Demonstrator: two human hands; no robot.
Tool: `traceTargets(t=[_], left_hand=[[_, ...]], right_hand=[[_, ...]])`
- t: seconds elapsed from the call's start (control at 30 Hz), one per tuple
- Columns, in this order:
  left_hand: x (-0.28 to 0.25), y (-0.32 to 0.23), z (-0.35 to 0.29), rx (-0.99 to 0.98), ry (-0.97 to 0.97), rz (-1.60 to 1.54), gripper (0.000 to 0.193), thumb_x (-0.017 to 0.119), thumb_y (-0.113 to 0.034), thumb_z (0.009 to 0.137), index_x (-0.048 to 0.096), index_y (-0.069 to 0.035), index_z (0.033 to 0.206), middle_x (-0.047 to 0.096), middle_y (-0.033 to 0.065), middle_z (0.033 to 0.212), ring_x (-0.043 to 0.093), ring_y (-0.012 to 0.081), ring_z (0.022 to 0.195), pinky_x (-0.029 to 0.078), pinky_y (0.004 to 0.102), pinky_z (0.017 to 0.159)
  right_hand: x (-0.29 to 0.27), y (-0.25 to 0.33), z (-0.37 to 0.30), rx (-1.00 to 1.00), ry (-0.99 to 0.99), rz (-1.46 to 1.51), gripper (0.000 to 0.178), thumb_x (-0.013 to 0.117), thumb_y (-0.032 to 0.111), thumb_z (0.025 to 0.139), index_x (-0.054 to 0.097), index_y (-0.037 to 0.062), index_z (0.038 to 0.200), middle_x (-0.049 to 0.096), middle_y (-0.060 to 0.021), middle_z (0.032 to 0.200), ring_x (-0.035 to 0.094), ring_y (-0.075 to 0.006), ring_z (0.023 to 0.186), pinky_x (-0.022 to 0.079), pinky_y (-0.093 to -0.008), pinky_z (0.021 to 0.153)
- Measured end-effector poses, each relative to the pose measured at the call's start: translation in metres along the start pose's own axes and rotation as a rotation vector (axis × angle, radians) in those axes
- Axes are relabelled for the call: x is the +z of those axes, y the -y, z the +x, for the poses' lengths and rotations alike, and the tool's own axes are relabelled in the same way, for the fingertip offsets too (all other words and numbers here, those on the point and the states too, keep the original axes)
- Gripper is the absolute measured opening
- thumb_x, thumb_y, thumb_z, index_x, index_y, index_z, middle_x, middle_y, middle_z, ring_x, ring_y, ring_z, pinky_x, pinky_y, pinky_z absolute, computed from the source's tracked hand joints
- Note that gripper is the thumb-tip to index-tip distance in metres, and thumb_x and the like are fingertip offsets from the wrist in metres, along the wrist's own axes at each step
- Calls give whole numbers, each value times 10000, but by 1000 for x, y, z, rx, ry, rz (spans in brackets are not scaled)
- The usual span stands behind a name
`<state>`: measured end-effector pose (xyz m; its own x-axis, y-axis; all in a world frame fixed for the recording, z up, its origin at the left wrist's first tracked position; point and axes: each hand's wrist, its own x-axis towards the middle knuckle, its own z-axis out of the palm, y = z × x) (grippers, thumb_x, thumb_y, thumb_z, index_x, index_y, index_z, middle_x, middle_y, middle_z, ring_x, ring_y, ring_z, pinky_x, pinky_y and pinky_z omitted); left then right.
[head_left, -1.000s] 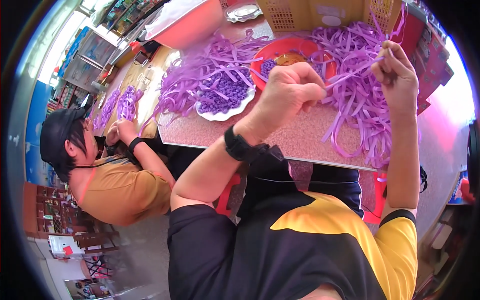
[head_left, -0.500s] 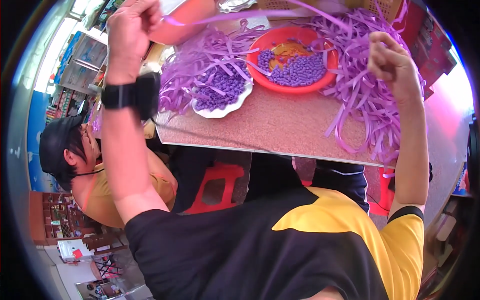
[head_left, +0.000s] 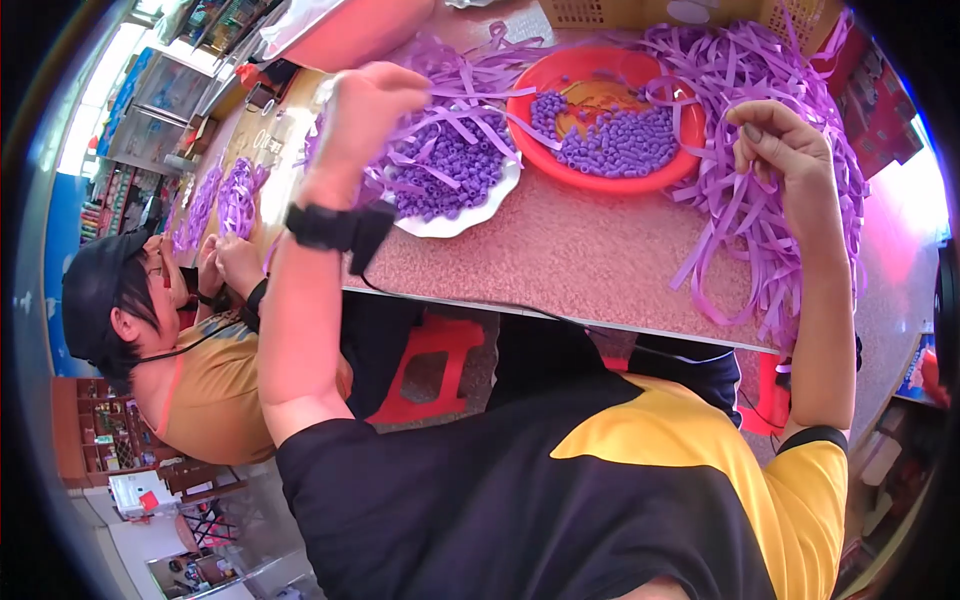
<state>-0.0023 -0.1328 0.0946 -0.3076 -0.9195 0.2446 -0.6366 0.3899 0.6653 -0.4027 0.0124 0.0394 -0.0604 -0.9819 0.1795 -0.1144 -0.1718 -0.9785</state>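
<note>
Up over the left part of the table [head_left: 600, 270], the left hand [head_left: 365, 105] is raised, fingers curled shut around a purple ribbon strip [head_left: 470, 105] that runs right toward the orange bowl [head_left: 600, 175]. Just right of that hand sits a white plate [head_left: 450, 215] heaped with small purple folded pieces; the orange bowl beyond it holds more of the same. Farther right, the right hand [head_left: 790, 150] hovers above the loose pile of purple ribbons [head_left: 760, 220], fingertips pinched narrow; what they grip I cannot tell. At the far left, another person in a dark cap [head_left: 90, 290] works on purple strips beside the table's left edge.
</note>
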Motion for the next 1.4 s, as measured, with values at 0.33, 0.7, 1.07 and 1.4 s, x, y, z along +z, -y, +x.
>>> traceTargets(t=[0.33,0.7,1.07,1.4], left_hand=[[75,-13,-12,184,283,0,142,699,3,777,736,17,913,685,50,833,626,108,780,490,266,706],[134,-17,21,249,282,203,187,731,-204,711,768,-57,821,689,180,756,686,329,737,529,407,717],[148,-23,33,136,214,102,180,720,-175,726,759,-19,807,693,160,704,690,288,677,529,379,674],[163,-26,47,227,205,325,144,713,-136,684,747,-31,776,694,193,762,693,342,741,538,424,717]], right_hand=[[20,-2,-4,-61,86,-50,178,573,-7,909,692,0,1042,595,6,771,536,-61,685,433,-207,645],[22,-3,-8,-138,93,-121,162,606,-27,886,711,11,1003,602,39,798,511,-36,686,420,-191,641],[19,5,-11,-177,105,-219,169,576,-73,880,686,-19,996,669,-10,881,611,-67,867,484,-213,779],[17,6,-10,-202,73,-252,171,583,-72,880,696,-12,994,679,-18,890,611,-72,842,488,-216,766]])
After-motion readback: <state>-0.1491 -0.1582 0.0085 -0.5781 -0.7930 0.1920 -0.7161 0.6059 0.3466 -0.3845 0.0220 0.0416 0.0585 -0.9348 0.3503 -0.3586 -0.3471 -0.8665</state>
